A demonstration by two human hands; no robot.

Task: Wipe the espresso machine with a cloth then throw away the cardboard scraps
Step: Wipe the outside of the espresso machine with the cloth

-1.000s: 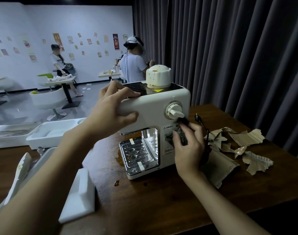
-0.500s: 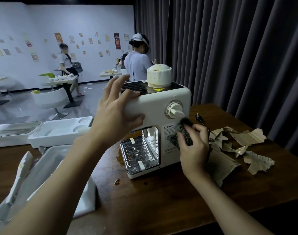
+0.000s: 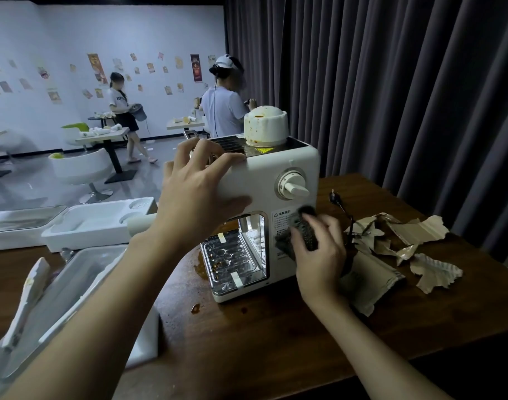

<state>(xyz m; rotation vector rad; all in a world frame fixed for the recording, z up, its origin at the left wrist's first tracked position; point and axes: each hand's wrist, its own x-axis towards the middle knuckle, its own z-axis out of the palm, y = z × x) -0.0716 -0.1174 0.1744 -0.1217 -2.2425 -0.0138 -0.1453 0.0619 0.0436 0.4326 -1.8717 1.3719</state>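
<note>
A white espresso machine (image 3: 278, 174) stands on the dark wooden table (image 3: 275, 342), with a stained white cap on top and a dial on its front. My left hand (image 3: 197, 192) grips its top left corner, fingers over the top edge and thumb on the front. My right hand (image 3: 319, 255) holds a dark grey cloth (image 3: 303, 232) pressed against the front panel below the dial. Torn cardboard scraps (image 3: 405, 243) lie on the table right of the machine, beside my right hand.
White foam packing trays (image 3: 96, 223) and a foam block (image 3: 143, 350) sit left of the machine. A black power plug and cord (image 3: 338, 202) lie behind the scraps. Brown spill spots (image 3: 195, 308) mark the table. Dark curtains hang at right. Two people stand at far tables.
My left hand lifted its fingers briefly, then settled again on the machine's top left corner. My right hand with the cloth shifted slightly on the front panel.
</note>
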